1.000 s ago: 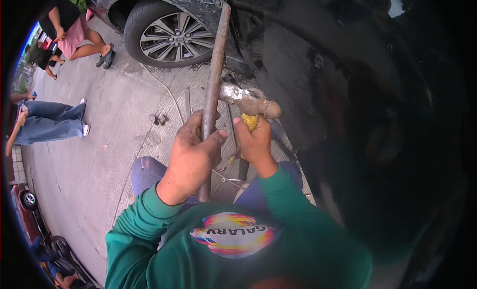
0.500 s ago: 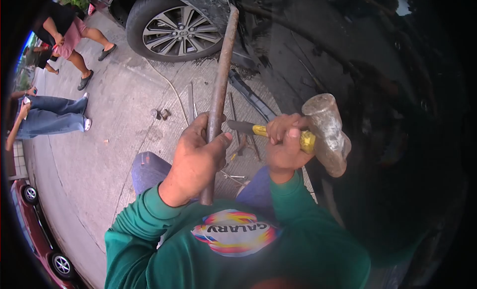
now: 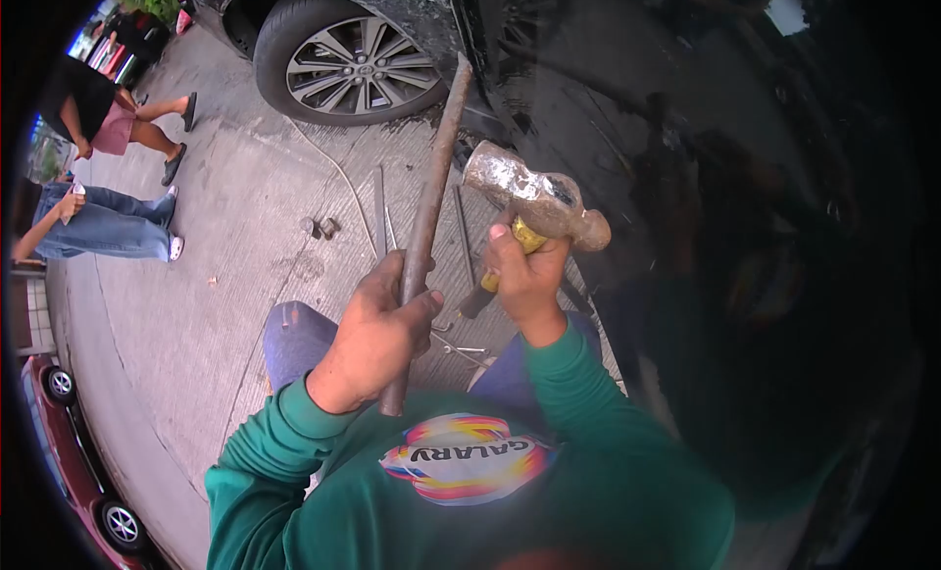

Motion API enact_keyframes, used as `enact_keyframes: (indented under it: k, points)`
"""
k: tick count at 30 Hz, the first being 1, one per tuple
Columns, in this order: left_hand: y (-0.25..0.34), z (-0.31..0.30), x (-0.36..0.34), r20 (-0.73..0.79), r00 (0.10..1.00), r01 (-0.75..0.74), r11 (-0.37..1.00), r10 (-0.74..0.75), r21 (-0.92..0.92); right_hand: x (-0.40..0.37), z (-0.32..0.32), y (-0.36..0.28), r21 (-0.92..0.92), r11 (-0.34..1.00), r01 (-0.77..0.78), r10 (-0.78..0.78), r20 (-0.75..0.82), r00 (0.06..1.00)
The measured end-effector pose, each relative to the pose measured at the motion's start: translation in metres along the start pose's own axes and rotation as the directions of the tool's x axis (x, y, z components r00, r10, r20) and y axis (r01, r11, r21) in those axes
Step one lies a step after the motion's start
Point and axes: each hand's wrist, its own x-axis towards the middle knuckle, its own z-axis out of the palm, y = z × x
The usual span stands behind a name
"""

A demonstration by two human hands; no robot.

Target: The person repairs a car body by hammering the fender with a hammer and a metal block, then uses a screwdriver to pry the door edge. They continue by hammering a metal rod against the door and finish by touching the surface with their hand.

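Observation:
My left hand (image 3: 382,327) is closed around a long, rusty metal bar (image 3: 443,148), gripping it near its lower end. The bar slants up and away, its far tip beside the black car's body edge (image 3: 473,41). In my right hand (image 3: 530,284) is a ball-peen hammer (image 3: 520,185), held close under its worn steel head. Yellow wrapping shows on the handle, whose dark end points down to the left. The hammer head is to the right of the bar, with a small gap between them in view.
A car wheel (image 3: 365,65) stands ahead, and a glossy dark car panel (image 3: 725,305) fills the right side. On the concrete lie several tools, a wrench (image 3: 464,350) and a hose (image 3: 338,163). Two people (image 3: 118,129) are at the left, beyond a red car (image 3: 74,452).
The hammer has swung up and left toward the bar, its head turning from steep to nearly level. My left hand and the bar have dropped slightly. The people at left have shifted.

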Motion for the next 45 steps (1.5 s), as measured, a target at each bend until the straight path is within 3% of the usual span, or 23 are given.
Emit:
enact_keyframes:
  k: [4, 11, 14, 16, 19, 20, 21, 22, 26, 29, 32, 36, 39, 41, 45]
  points:
    - [0.007, -0.001, 0.002, 0.042, 0.999, -0.011, 0.998, 0.008, 0.057, 0.002, -0.001, 0.003, -0.048, 0.999, -0.007, 0.007, -0.013, 1.0]
    - [0.007, 0.005, 0.029, -0.017, 0.997, -0.073, 0.996, 0.074, 0.049, 0.001, -0.001, 0.008, -0.047, 0.999, 0.002, -0.005, -0.063, 0.998]
    - [0.004, 0.01, 0.031, -0.032, 0.995, -0.096, 0.994, 0.097, 0.046, -0.002, 0.002, -0.006, -0.031, 0.997, 0.069, -0.074, -0.167, 0.983]
    - [0.0, 0.009, 0.032, -0.032, 0.994, -0.106, 0.993, 0.108, 0.043, -0.004, 0.007, -0.025, 0.092, 0.963, 0.254, -0.228, -0.223, 0.948]
    - [-0.002, 0.007, 0.032, -0.028, 0.994, -0.108, 0.994, 0.108, 0.003, 0.0, 0.01, -0.009, 0.195, 0.935, 0.295, -0.228, -0.304, 0.925]
    - [-0.002, 0.004, 0.032, -0.035, 0.993, -0.11, 0.993, 0.111, 0.04, 0.012, 0.002, 0.023, -0.141, 0.984, 0.104, -0.135, -0.23, 0.964]
    - [-0.001, 0.001, 0.033, -0.029, 0.993, -0.115, 0.99, 0.118, 0.08, 0.024, 0.001, 0.016, -0.024, 0.982, -0.185, 0.179, -0.146, 0.973]
    - [0.002, -0.011, 0.032, 0.0, 0.995, -0.101, 0.994, 0.101, 0.045, 0.033, 0.001, 0.007, 0.075, 0.887, -0.456, 0.459, -0.042, 0.887]
    - [-0.006, -0.022, -0.008, 0.039, 0.999, 0.018, 0.997, -0.02, 0.072, -0.01, 0.006, 0.047, 0.061, 0.909, -0.413, 0.416, -0.067, 0.907]
    - [-0.016, -0.044, -0.003, 0.067, 0.998, 0.016, 0.995, -0.023, 0.098, -0.007, 0.001, 0.065, 0.036, 0.944, -0.327, 0.328, -0.042, 0.944]
    - [-0.027, -0.063, -0.002, 0.054, 0.996, 0.072, 0.994, -0.077, 0.085, -0.022, 0.007, 0.078, -0.111, 0.927, -0.359, 0.342, -0.146, 0.928]
    - [-0.043, -0.075, 0.007, 0.009, 0.996, 0.084, 0.981, -0.087, 0.177, -0.023, 0.01, 0.088, -0.2, 0.908, -0.367, 0.349, -0.122, 0.929]
    - [-0.053, -0.09, 0.024, -0.024, 0.994, 0.11, 0.96, -0.107, 0.257, -0.02, 0.018, 0.102, -0.105, 0.917, -0.385, 0.377, -0.088, 0.922]
    - [-0.068, -0.101, 0.035, -0.027, 0.992, 0.129, 0.95, -0.127, 0.283, -0.02, 0.021, 0.099, 0.039, 0.813, -0.581, 0.581, -0.111, 0.806]
    - [-0.1, -0.12, 0.068, -0.038, 0.989, 0.146, 0.932, -0.141, 0.333, -0.022, 0.008, 0.173, -0.059, 0.799, -0.598, 0.578, -0.198, 0.792]
